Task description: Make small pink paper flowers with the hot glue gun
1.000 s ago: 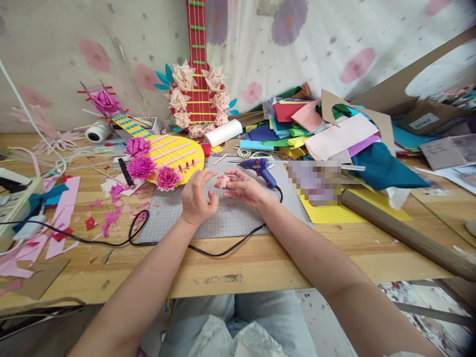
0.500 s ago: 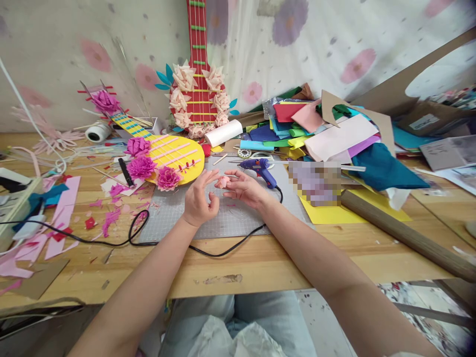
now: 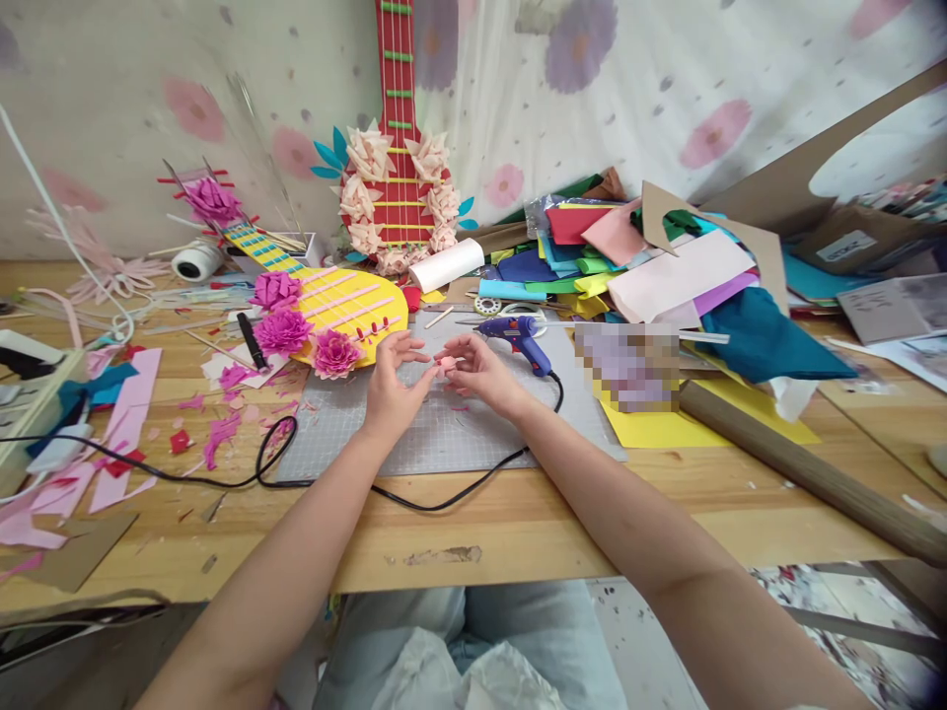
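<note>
A small pink paper piece point(image 3: 446, 365), perhaps a little flower, is pinched between the thumb and fingers of my right hand point(image 3: 484, 377) above the grey cutting mat point(image 3: 414, 444). My left hand point(image 3: 398, 387) faces it from the left with fingers curved and apart; its thumb tip reaches up to the piece, but I cannot tell whether it touches. Just right of my right hand, a blue glue gun point(image 3: 520, 338) lies on the mat, its black cord point(image 3: 444, 507) looping in front of the mat.
A yellow paper lute point(image 3: 374, 296) with magenta flowers lies at left. Behind it stands a red one point(image 3: 396, 187) with cream flowers. Coloured paper point(image 3: 666, 276) is heaped at back right, near a brown tube point(image 3: 806, 468). Pink scraps point(image 3: 129, 424) litter the left.
My left thumb has swung out toward the pink piece, and the left fingers have shifted slightly left. The right hand keeps its hold almost in place.
</note>
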Available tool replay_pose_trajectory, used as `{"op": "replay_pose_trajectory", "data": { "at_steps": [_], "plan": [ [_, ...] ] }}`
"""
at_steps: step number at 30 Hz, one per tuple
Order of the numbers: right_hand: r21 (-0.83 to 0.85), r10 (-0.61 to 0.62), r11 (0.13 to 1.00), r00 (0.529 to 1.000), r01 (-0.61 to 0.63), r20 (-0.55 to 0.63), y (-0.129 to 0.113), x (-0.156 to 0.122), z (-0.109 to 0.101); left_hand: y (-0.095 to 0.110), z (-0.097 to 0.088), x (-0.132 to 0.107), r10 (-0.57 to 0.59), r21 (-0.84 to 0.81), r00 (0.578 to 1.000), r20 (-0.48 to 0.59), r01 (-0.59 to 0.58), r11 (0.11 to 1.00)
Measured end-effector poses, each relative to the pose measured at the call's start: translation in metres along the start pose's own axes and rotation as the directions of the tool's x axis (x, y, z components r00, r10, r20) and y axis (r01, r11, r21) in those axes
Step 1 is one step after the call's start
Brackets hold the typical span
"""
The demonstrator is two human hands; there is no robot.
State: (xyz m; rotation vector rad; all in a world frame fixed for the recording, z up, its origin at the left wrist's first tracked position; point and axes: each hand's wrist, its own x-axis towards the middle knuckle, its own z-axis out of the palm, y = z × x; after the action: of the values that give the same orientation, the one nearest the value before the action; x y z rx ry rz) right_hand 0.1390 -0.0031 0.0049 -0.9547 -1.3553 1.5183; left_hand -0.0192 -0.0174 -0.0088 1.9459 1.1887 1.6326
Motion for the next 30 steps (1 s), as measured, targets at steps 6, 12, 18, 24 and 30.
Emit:
{"op": "replay_pose_trajectory", "data": {
  "at_steps": [6, 12, 18, 24, 30],
  "plan": [
    [-0.030, -0.082, 0.996, 0.995, 0.084, 0.055, 0.007, 0.003, 0.005, -0.002, 0.003, -0.001, -0.047, -0.030, 0.999, 0.026, 0.048, 0.998],
    [-0.022, -0.106, 0.994, 0.991, 0.108, 0.088, 0.009, 0.005, 0.005, -0.003, 0.005, -0.002, -0.026, -0.011, 1.000, 0.001, 0.026, 1.000],
    [-0.064, -0.109, 0.991, 0.988, 0.117, 0.113, 0.006, 0.003, 0.004, -0.002, 0.007, -0.002, -0.008, 0.009, 1.000, 0.004, 0.008, 1.000],
    [-0.399, -0.124, 0.906, 0.990, 0.139, 0.062, -0.018, -0.007, -0.015, 0.000, 0.008, 0.000, -0.042, 0.004, 0.994, -0.100, 0.042, 0.999],
    [-0.583, -0.182, 0.803, 0.982, 0.121, -0.046, -0.028, -0.014, -0.046, -0.002, 0.013, -0.003, -0.123, 0.113, 0.987, -0.107, 0.135, 0.984]
  ]
}}
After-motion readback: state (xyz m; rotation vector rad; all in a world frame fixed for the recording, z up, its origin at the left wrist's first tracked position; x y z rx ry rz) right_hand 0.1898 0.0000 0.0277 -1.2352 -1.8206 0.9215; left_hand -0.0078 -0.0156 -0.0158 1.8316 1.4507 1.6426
